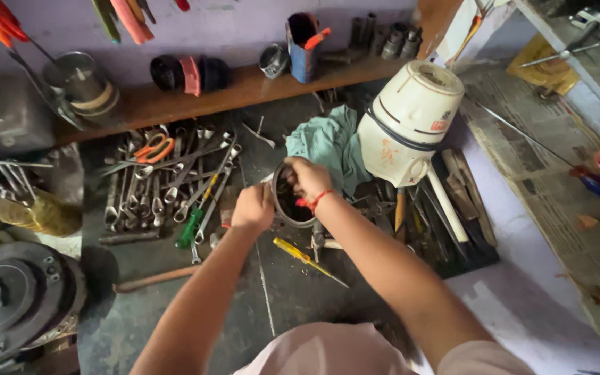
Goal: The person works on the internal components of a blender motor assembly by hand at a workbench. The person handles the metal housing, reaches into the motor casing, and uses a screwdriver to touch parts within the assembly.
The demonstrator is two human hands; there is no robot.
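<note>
Both hands hold a round dark metal part (290, 205), a ring-shaped cup with a black inside, above the workbench. My left hand (252, 207) grips its left rim. My right hand (306, 177), with a red thread on the wrist, reaches over the top edge with fingers inside or on the rim. A yellow-handled screwdriver (300, 255) lies on the bench just below the hands.
A cream-coloured motor housing (406, 125) stands to the right beside a teal rag (328, 142). Several wrenches (168, 187) and orange-handled scissors (153, 148) lie on the left. A wooden shelf (196, 97) runs along the back. A grey metal disc (8, 295) sits lower left.
</note>
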